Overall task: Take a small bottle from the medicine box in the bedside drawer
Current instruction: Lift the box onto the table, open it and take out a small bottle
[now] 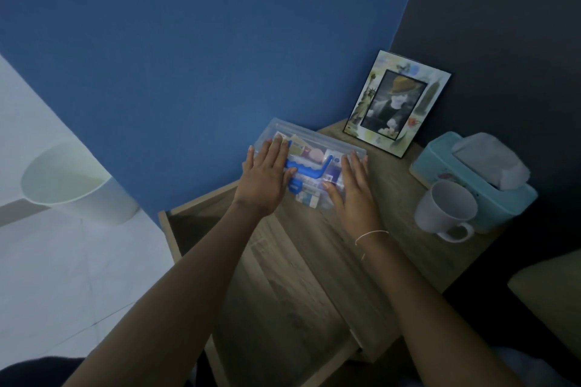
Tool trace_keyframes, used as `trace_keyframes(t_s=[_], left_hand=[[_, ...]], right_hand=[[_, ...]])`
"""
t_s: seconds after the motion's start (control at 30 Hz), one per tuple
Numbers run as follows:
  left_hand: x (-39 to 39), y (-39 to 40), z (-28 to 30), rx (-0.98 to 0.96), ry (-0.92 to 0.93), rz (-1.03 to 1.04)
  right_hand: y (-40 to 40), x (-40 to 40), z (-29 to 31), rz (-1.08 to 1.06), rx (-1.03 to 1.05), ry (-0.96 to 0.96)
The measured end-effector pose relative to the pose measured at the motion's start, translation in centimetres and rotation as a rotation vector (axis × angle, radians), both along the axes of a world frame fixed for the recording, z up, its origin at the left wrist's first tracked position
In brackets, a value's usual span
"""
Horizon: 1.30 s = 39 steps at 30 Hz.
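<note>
Clear plastic medicine box (314,148) with a blue handle (306,170) sits on the wooden bedside table (393,198); left hand (265,179) and right hand (356,195) press flat on its lid, fingers (276,151) extended, close together.

I see two bare arms with no sleeves on them. The left hand (265,177) wears nothing. The right hand (353,190) has a thin, pale string bracelet (371,234) on its wrist, with a short loose end hanging down.
</note>
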<state>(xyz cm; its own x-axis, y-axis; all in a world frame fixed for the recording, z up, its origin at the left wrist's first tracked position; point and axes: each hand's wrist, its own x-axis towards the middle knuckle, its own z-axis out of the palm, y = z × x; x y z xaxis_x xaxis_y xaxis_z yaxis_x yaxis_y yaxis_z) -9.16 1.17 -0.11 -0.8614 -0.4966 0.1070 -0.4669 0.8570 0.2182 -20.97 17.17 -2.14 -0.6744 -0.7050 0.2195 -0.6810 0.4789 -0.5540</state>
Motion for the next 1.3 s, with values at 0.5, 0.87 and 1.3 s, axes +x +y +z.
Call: trace_keyframes(t_s=[0.5, 0.87, 1.3], left_hand=[[-2.3, 0.0, 0.0, -0.026, -0.042, -0.020], [-1.8, 0.4, -0.3, -0.083, 0.045, -0.030], [-1.0, 0.1, -3.2, -0.456, 0.123, -0.233]], right_hand=[[0.3, -1.9, -0.1, -0.021, -0.099, -0.057], [4.1, 2.0, -4.9, -0.254, -0.162, -0.394], [1.3, 2.0, -6.0, -0.377, -0.198, -0.194]])
